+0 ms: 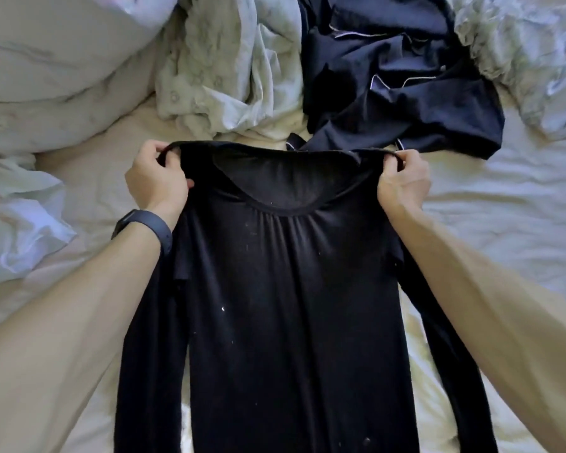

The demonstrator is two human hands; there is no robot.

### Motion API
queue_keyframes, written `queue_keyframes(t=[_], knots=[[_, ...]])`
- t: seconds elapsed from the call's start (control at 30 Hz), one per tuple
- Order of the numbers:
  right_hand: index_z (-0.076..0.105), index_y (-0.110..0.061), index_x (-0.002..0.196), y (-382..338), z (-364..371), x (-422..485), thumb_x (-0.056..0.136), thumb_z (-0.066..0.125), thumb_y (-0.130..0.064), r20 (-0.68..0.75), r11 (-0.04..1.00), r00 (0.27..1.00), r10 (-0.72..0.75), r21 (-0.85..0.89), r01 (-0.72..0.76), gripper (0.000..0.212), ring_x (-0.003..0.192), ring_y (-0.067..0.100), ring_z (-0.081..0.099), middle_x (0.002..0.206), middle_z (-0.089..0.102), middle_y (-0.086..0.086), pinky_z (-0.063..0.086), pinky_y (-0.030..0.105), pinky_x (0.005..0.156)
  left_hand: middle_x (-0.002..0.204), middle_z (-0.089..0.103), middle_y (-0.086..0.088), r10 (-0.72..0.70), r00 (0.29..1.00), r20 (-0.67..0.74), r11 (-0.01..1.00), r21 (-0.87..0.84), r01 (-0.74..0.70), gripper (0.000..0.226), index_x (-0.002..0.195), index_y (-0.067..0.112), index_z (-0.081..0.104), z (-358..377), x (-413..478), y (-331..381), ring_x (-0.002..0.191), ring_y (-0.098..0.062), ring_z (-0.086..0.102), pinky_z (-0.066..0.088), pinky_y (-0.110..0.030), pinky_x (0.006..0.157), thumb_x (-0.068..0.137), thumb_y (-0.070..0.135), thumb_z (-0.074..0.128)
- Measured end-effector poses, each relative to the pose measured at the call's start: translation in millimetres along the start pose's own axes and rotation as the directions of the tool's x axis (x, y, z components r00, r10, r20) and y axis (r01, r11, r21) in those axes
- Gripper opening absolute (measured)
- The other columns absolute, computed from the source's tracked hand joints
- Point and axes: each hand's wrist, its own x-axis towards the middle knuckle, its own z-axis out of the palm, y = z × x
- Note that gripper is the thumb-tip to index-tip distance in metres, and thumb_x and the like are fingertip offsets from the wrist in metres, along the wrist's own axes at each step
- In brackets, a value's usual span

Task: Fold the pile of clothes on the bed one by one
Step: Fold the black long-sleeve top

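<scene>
Two shoulders of a black long-sleeved top (pixel 291 305) being pinched, one by the left hand (pixel 156 181), one by the right hand (pixel 402 183), top stretching from the bed (pixel 504 223) middle to its near edge, navy pyjamas (pixel 389 76) lying toward the far edge, pale garment (pixel 226 67) lying beside them.

White pillows (pixel 46 60) lie left; crumpled bedding (pixel 533 57), perhaps a duvet, far right.

The black top (pixel 291 305) is soft, thin cloth, matt, with little white bits of fluff on it and small gathers under the neck. The dark blue pyjamas (pixel 402 86) are smooth cloth with thin white edging. The pale green clothes (pixel 223 70) look crinkly. The bed sheet (pixel 504 223) is creased cream cloth. The wristband (pixel 144 228) looks smooth and rubbery.
</scene>
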Motion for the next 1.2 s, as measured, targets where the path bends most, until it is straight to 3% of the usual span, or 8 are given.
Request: queue_keyframes(t=[0.17, 0.3, 0.4, 0.63, 0.8, 0.97, 1.1, 1.2], knots=[[0.062, -0.011, 0.116, 6.3, 21.7, 16.3, 0.104, 0.048, -0.024, 0.039, 0.996, 0.995, -0.089, 0.015, 0.089, 0.023, 0.101, 0.018, 0.046, 0.118, 0.052, 0.009, 0.023, 0.013, 0.081, 0.108, 0.07, -0.01, 0.1, 0.993, 0.062, 0.97, 0.217, -0.112, 0.019, 0.112, 0.016, 0.063, 21.6, 12.5, -15.1, 0.097, -0.036, 0.067, 0.053, -0.041, 0.088, 0.099, 0.024, 0.052], [0.032, -0.018, 0.157, 40.8, 26.0, 8.1, 0.102, 0.052, -0.022, 0.491, 0.917, 0.853, -0.176, -0.234, 0.324, 0.058, 0.148, 0.025, 0.031, 0.163, 0.029, 0.006, 0.027, 0.031, 0.117, 0.158, 0.03, -0.017, 0.117, 0.868, 0.482, 0.808, 0.462, -0.365, 0.058, 0.152, 0.024, 0.038, 29.0, -16.3, -39.1, 0.141, -0.034, 0.036, 0.03, -0.038, 0.115, 0.097, 0.025, 0.058], [0.018, -0.027, 0.162, 64.5, 14.3, -31.3, 0.103, 0.05, -0.035, 0.473, 0.902, 0.85, -0.231, -0.223, 0.369, 0.067, 0.155, 0.018, 0.015, 0.171, 0.008, -0.005, 0.022, 0.039, 0.123, 0.165, 0.015, -0.013, 0.252, 0.833, 0.493, 0.697, 0.504, -0.51, 0.06, 0.156, 0.026, 0.032, 24.3, -52.4, -56.5, 0.147, -0.035, 0.026, 0.024, -0.043, 0.12, 0.1, 0.029, 0.053], [0.037, -0.013, 0.155, 150.1, -60.6, -245.9, 0.097, 0.064, -0.036, 0.445, 0.924, 0.889, -0.105, -0.287, 0.253, 0.067, 0.154, 0.024, 0.018, 0.167, 0.021, 0.008, 0.021, 0.042, 0.124, 0.167, 0.014, -0.003, 0.273, 0.773, 0.573, 0.645, 0.487, -0.589, 0.061, 0.155, 0.031, 0.032, -36.9, -226.8, -141.8, 0.153, -0.025, 0.016, 0.019, -0.054, 0.121, 0.098, 0.039, 0.054], [0.039, -0.012, 0.152, 213.8, -125.4, -382.0, 0.092, 0.071, -0.033, 0.414, 0.933, 0.889, 0.197, -0.358, -0.04, 0.071, 0.151, 0.027, 0.024, 0.164, 0.026, 0.01, 0.03, 0.049, 0.121, 0.163, 0.019, -0.006, 0.029, 0.867, 0.497, 0.725, 0.587, -0.36, 0.069, 0.15, 0.029, 0.037, -107.5, -365.9, -201.7, 0.149, -0.029, 0.023, 0.031, -0.053, 0.117, 0.09, 0.05, 0.064], [0.039, -0.009, 0.15, 256.5, -151.5, -431.5, 0.091, 0.073, -0.03, 0.415, 0.893, 0.8, 0.434, -0.317, -0.32, 0.071, 0.138, 0.028, 0.043, 0.151, 0.039, 0.012, 0.037, 0.045, 0.115, 0.156, 0.03, -0.015, -0.065, 0.894, 0.444, 0.705, 0.654, -0.273, 0.084, 0.147, 0.021, 0.044, -144.7, -431.6, -236.0, 0.136, -0.037, 0.042, 0.043, -0.053, 0.107, 0.076, 0.038, 0.083], [0.056, -0.007, 0.125, 282.7, -142.2, -416.5, 0.09, 0.074, -0.036, 0.397, 0.883, 0.789, 0.47, -0.209, -0.421, 0.049, 0.106, 0.028, 0.062, 0.117, 0.062, 0.01, 0.05, 0.043, 0.094, 0.138, 0.044, -0.016, -0.193, 0.911, 0.364, 0.745, 0.658, -0.105, 0.075, 0.14, 0.016, 0.043, -145.0, -445.5, -254.3, 0.121, -0.038, 0.051, 0.049, -0.048, 0.092, 0.078, 0.031, 0.083], [0.059, -0.017, 0.099, 301.4, -140.1, -402.0, 0.096, 0.063, -0.042, 0.407, 0.89, 0.792, 0.456, -0.214, -0.403, 0.026, 0.092, 0.028, 0.058, 0.087, 0.061, -0.003, 0.038, 0.034, 0.079, 0.125, 0.053, -0.014, -0.296, 0.916, 0.272, 0.836, 0.538, 0.111, 0.058, 0.129, 0.014, 0.045, -138.8, -446.7, -266.2, 0.112, -0.034, 0.053, 0.046, -0.043, 0.087, 0.084, 0.033, 0.077]])
